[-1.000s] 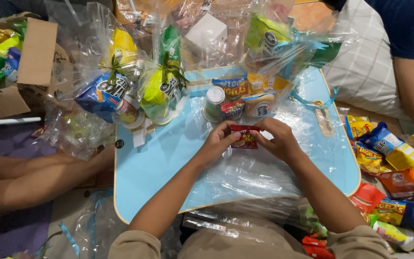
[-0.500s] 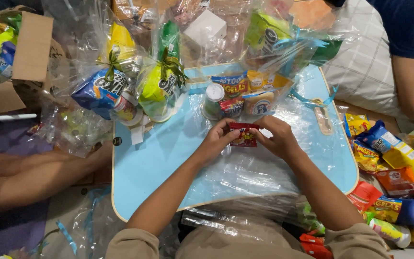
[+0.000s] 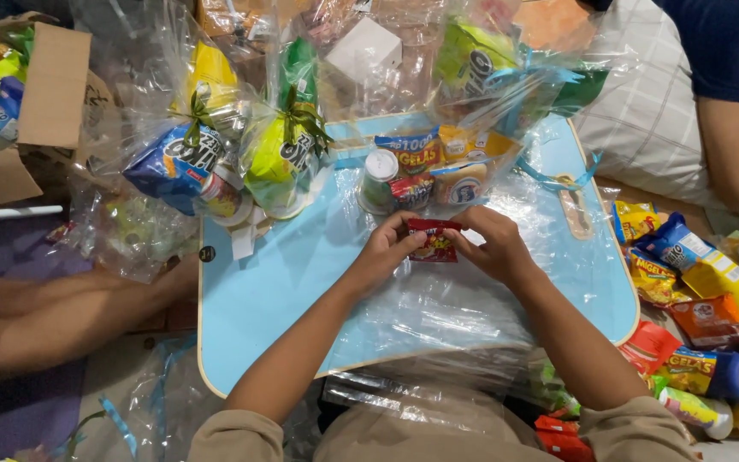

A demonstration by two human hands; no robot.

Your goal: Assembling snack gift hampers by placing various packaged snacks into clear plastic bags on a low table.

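Observation:
My left hand (image 3: 385, 253) and my right hand (image 3: 494, 243) together pinch a small red snack packet (image 3: 434, 240) from its two sides, just above a sheet of clear cellophane (image 3: 438, 308) spread on a light blue lap table (image 3: 275, 282). Right behind the packet stand a small white-capped bottle (image 3: 378, 177) and several snack packs (image 3: 438, 167) grouped on the cellophane.
Two tied cellophane gift bundles (image 3: 183, 162) (image 3: 288, 145) sit at the table's back left, another bundle (image 3: 481, 60) at the back. Loose snack packets (image 3: 694, 282) pile on the right. A cardboard box (image 3: 49, 85) is at left. Another person's arm (image 3: 729, 150) is at right, legs (image 3: 53, 316) at left.
Both hands have kept hold of the red packet at the same spot; the fingers shifted slightly along its edges. Nothing else moved.

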